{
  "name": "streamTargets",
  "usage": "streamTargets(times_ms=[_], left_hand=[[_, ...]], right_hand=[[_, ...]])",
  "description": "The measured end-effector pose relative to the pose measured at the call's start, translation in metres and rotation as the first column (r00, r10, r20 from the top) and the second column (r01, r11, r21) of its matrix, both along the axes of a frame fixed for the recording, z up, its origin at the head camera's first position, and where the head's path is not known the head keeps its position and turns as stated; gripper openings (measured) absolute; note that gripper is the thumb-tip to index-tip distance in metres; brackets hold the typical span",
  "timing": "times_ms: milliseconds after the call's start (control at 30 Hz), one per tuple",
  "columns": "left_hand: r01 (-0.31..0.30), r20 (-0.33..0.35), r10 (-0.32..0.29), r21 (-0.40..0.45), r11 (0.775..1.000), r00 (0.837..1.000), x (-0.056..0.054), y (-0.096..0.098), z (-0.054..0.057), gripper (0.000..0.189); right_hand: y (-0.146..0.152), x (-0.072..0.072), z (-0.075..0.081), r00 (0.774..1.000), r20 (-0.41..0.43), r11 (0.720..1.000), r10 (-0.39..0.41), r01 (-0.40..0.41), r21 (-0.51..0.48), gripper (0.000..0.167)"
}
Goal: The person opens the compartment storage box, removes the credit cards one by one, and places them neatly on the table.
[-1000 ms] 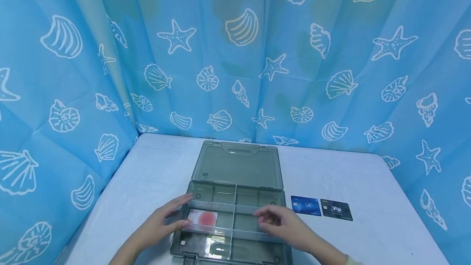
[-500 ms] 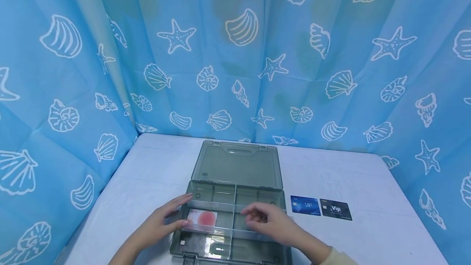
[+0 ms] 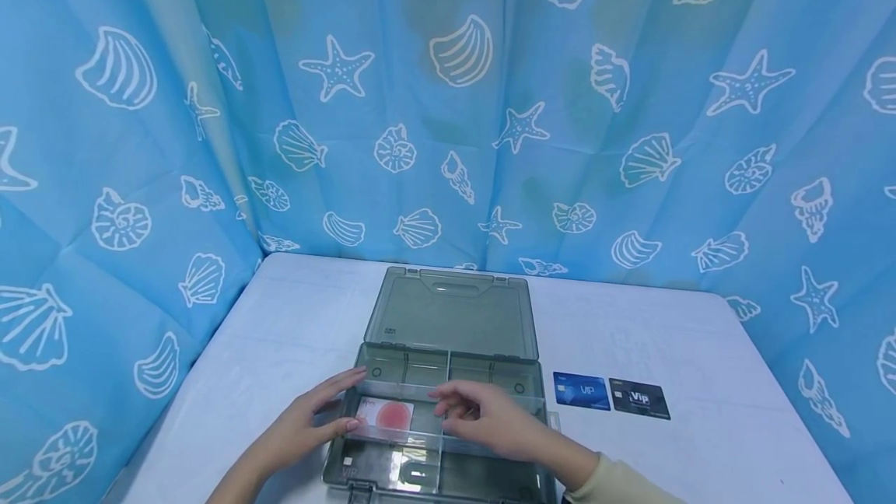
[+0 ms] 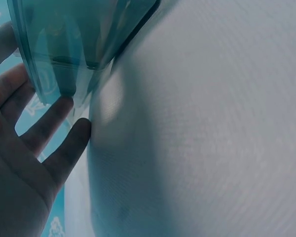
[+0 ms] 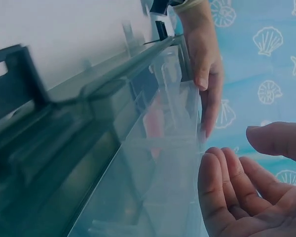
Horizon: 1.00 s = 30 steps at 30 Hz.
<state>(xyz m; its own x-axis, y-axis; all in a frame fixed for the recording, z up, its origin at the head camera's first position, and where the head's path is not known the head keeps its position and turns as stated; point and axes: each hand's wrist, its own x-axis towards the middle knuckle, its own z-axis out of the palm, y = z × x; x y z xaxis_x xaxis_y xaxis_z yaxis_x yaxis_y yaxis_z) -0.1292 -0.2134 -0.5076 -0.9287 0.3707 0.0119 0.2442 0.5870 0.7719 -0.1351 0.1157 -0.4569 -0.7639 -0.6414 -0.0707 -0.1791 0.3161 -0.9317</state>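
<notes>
Noted: your right hand (image 3: 486, 418) has shifted leftward, from the middle-right compartment to the central divider (image 3: 447, 372), lower centre of the frame; contact with it I cannot tell. Its fingers bend loosely, thumb apart, nothing visible between them. Your left hand (image 3: 301, 426) has stayed put, fingers spread, touching the left side of the green box (image 3: 483, 477). The card with a red circle (image 3: 385, 415) lies in the middle-left compartment, a dark VIP card (image 3: 367, 465) in the lower-left. Blue card (image 3: 582, 391) and black card (image 3: 640, 398) lie unmoved on the surface (image 3: 700, 449), lower right. Judgement: card layout is unaltered, so this reads as repositioning only.
</notes>
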Motion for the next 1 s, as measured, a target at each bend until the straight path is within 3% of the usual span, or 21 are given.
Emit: streamTargets(times_ms=[133,267,400,600,667,1000], left_hand=[[0.003,-0.003,-0.003,0.004,1.0,1.0,0.0,0.0,-0.001,0.068],[-0.001,0.001,0.001,0.002,1.0,1.0,0.0,0.0,-0.001,0.068],[-0.003,0.012,0.003,0.004,1.0,1.0,-0.001,0.0,-0.001,0.068],[-0.004,0.027,0.004,0.014,1.0,1.0,0.0,0.0,-0.001,0.068],[-0.005,0.024,0.005,0.015,1.0,1.0,0.0,0.0,-0.001,0.068],[0.011,-0.006,-0.011,0.024,1.0,1.0,-0.001,-0.001,-0.004,0.067]], right_hand=[[-0.002,-0.002,-0.002,0.998,0.064,0.999,0.015,-0.013,-0.034,0.044],[-0.003,-0.004,-0.001,0.98,0.197,0.994,0.039,-0.017,-0.109,0.05],[-0.006,-0.006,0.005,0.938,0.344,0.988,0.046,0.007,-0.152,0.056],[-0.013,-0.009,0.009,0.857,0.511,0.974,0.063,0.059,-0.22,0.065],[-0.016,-0.011,0.009,0.836,0.544,0.968,0.072,0.072,-0.239,0.07],[-0.027,-0.015,0.011,0.808,0.586,0.968,0.059,0.096,-0.23,0.076]])
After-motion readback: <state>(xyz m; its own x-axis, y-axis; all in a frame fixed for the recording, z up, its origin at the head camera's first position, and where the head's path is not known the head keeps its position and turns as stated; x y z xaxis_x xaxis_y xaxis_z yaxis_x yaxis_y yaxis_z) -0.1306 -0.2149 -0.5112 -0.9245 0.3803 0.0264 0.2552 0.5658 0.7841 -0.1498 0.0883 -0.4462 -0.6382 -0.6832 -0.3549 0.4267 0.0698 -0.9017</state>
